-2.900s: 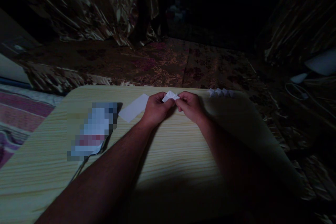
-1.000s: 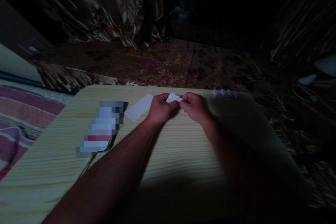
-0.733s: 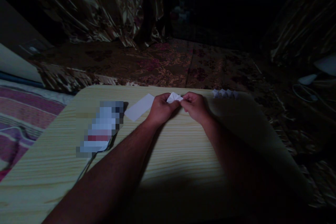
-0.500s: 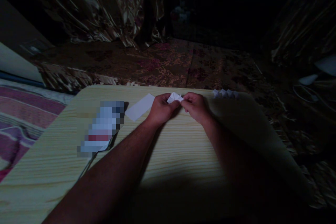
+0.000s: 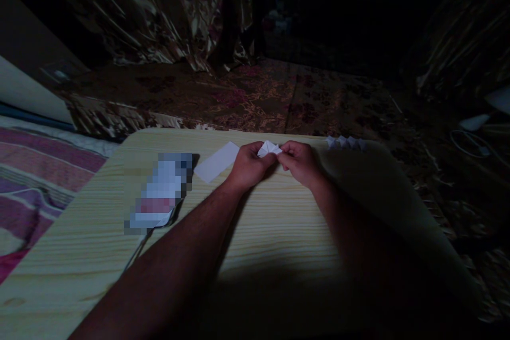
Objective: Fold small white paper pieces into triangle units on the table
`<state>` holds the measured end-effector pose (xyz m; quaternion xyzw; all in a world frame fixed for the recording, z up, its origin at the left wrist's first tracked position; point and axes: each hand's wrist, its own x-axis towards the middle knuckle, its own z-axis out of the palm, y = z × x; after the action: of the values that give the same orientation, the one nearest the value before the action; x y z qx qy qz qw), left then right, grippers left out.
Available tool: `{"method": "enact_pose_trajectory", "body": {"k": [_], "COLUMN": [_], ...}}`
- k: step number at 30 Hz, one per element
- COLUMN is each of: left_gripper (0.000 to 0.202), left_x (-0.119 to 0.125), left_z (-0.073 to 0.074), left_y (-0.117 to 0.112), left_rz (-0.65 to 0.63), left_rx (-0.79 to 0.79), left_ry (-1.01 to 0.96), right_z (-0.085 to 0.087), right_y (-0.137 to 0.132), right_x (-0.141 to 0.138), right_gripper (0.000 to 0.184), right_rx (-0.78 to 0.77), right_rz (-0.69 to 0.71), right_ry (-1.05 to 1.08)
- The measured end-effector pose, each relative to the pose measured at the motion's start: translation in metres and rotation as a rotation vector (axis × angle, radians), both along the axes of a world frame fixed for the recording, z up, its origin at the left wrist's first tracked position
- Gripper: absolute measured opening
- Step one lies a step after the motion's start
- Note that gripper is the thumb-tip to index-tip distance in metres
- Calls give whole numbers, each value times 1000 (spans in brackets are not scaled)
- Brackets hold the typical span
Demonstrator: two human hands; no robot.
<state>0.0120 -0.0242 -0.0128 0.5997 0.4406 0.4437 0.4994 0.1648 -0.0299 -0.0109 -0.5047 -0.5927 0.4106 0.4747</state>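
A small folded piece of white paper [image 5: 268, 147] is pinched between both my hands near the far edge of a light wooden table [image 5: 258, 234]. My left hand [image 5: 250, 166] grips its left side with thumb and fingers closed. My right hand [image 5: 300, 162] pinches its right tip. A flat white paper strip [image 5: 216, 161] lies on the table just left of my left hand. A row of several small folded white paper pieces [image 5: 346, 142] sits at the table's far right edge.
A pixelated flat object [image 5: 161, 194] with a thin cord [image 5: 137, 249] lies on the left of the table. Dark patterned carpet [image 5: 255, 95] and shiny curtains [image 5: 159, 16] lie beyond. A striped cloth [image 5: 35, 170] is at the left.
My hands stay together on the folded paper with small finger shifts. The view has drifted slightly, so everything sits a little further right.
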Motion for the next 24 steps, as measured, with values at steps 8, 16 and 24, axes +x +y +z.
{"method": "enact_pose_trajectory", "body": {"k": [8,16,24], "left_gripper": [24,24,17], "left_x": [1,0,1], "left_z": [-2,3,2], "left_y": [2,0,0], "left_rz": [-4,49,26], "left_rx": [25,42,24], "left_ry": [8,56,-39], "right_z": [1,-2,1], "right_y": [0,0,-2], "right_x": [0,1,0], "right_gripper": [11,11,13], "right_rx": [-22,-3,-13], "right_rz": [-37,-36,-17], "right_ry": [-1,6,-20]}}
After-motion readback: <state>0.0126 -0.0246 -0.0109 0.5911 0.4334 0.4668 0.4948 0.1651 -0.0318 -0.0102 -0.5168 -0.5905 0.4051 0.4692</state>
